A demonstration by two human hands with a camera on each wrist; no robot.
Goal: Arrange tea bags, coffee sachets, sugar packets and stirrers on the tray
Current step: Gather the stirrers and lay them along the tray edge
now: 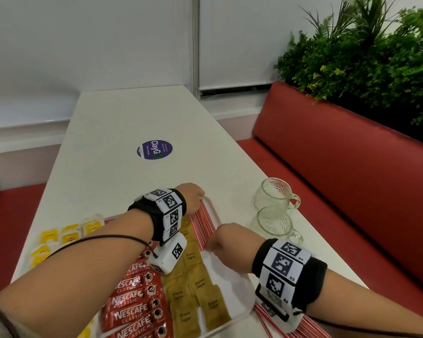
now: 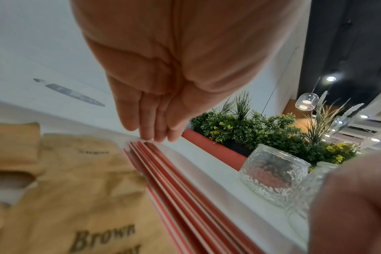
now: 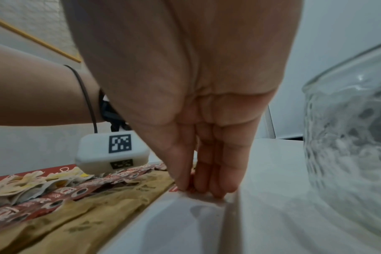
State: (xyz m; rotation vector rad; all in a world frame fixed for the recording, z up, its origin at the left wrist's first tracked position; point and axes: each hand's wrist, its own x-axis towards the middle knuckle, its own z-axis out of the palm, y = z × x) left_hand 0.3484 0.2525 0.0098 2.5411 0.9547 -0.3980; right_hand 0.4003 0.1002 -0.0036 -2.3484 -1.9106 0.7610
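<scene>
Head view: two glass cups (image 1: 276,196) beside tray (image 1: 239,306).

Two glass cups (image 1: 276,198) beside a red bench (image 1: 352,167).

The head view looks forward and down along the desk (image 1: 122,123), taking in both hands from above and behind. Each wrist view sits very close under its palm, looking along the fingers at the stirrers (image 2: 185,189). All three share the tray's (image 3: 185,223) stirrer edge; the nearby glass cups (image 1: 274,198) show in each.
</scene>
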